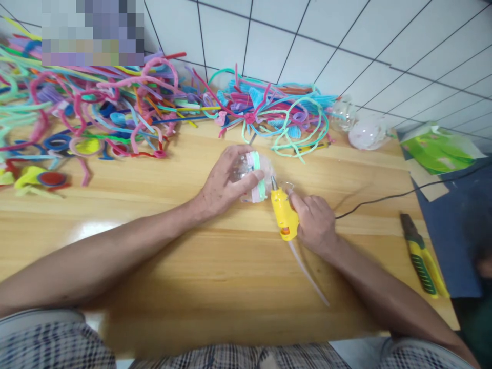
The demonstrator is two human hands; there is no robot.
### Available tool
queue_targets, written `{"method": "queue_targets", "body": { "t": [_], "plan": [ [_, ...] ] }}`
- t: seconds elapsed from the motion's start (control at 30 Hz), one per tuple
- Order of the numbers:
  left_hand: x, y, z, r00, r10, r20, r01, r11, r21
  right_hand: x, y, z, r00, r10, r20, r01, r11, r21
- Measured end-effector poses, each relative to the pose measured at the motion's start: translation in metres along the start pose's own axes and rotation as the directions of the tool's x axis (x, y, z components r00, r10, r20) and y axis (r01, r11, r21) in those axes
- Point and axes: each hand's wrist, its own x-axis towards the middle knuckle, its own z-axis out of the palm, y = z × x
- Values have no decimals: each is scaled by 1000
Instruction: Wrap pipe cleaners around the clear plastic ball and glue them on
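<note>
Holding clear ball [267, 168], glue gun [283, 212] with stick [305, 269]

Craft workspace, whether in a home or a workshop we cannot tell. We recognise it by the wooden table [192, 277]: coloured fuzzy stems [154, 97] heaped along its far edge, a yellow glue gun [283, 209] above its middle, pliers [422, 256] near its right edge, a white tiled wall [292, 38] beyond it.

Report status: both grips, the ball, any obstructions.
Left grip around clear banded ball. Right grip on yellow glue gun, nozzle beside ball, contact unclear. Pipe cleaners heaped beyond, not between nozzle and ball.
</note>
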Motion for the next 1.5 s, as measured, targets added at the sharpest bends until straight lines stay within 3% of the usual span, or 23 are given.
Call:
{"method": "queue_targets", "body": {
  "t": [0.5, 0.8, 1.27, 1.5],
  "plan": [
    [-1, -2, 2, 999, -39, -2, 39, 999, -30, 1, -3, -1, 1000, -6, 3, 6, 1000, 24],
    [0, 0, 0, 1000, -30, -2, 30, 1000, 5, 0, -2, -1, 998, -39, 47, 42, 997, -66],
    [-1, 0, -1, 1000, -29, 2, 29, 1000, 6, -4, 2, -3, 999, 37, 20, -36, 999, -26],
    [-1, 0, 0, 1000, -25, -2, 25, 1000, 2, 3, -4, -4, 999, -32, 25, 33, 999, -7]
  ]
}}
